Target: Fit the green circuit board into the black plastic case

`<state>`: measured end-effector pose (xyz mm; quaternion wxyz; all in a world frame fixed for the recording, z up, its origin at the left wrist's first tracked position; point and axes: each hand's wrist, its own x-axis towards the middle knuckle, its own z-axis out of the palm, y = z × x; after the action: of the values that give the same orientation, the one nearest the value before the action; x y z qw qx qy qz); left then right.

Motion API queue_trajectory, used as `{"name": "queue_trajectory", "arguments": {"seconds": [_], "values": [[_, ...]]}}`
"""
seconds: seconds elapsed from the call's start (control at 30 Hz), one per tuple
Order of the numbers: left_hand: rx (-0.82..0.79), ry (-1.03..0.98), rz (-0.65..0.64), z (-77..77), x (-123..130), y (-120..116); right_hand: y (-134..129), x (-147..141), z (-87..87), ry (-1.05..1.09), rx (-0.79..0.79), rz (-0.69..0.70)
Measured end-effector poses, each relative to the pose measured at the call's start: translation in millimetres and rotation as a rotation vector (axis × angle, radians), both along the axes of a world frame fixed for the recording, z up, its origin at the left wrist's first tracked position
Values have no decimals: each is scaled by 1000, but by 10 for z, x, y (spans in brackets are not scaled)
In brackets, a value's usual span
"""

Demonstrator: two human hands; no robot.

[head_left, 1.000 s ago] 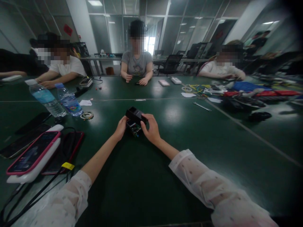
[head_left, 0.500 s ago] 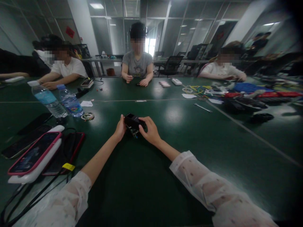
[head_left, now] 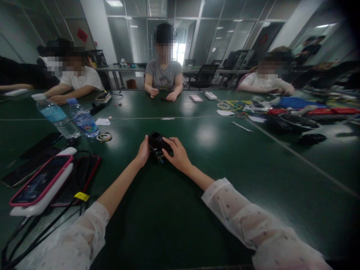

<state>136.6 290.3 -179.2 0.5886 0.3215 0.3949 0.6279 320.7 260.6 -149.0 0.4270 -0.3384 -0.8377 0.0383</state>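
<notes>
A small black device casing (head_left: 158, 140) with a rectangular window or recess in its top is held just above the green table, in the middle of the head view. From its near side juts what looks like a circuit board (head_left: 159, 159) with small blue and green parts. My left hand (head_left: 143, 151) grips the casing along its left side, thumb uppermost. On the right, my right hand (head_left: 177, 153) is closed over the casing's other end, thumb on the near face. My fingers hide much of the casing and its underside.
Phones (head_left: 42, 180) and a power bank with cables lie at left, near two water bottles (head_left: 84, 122) and a coil of wire (head_left: 104, 137). A wrench (head_left: 242, 126) and heaped cables (head_left: 239, 106) lie at right. Three people sit across the green table (head_left: 225, 150).
The right fingers have shifted slightly left over the casing, and the casing sits a little closer over the board. The left hand keeps its grip. The view has tilted slightly.
</notes>
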Motion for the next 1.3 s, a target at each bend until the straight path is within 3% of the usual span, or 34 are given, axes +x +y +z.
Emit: {"name": "queue_trajectory", "arguments": {"seconds": [0.43,0.9,1.3], "values": [[-95,-10,17,121,1,-49,-32,12,13,11,156,-2],[-89,-34,-4,166,13,-86,-35,-4,10,-25,107,24],[-56,-9,-1,70,-12,-44,-28,-7,18,-1,31,14]]}}
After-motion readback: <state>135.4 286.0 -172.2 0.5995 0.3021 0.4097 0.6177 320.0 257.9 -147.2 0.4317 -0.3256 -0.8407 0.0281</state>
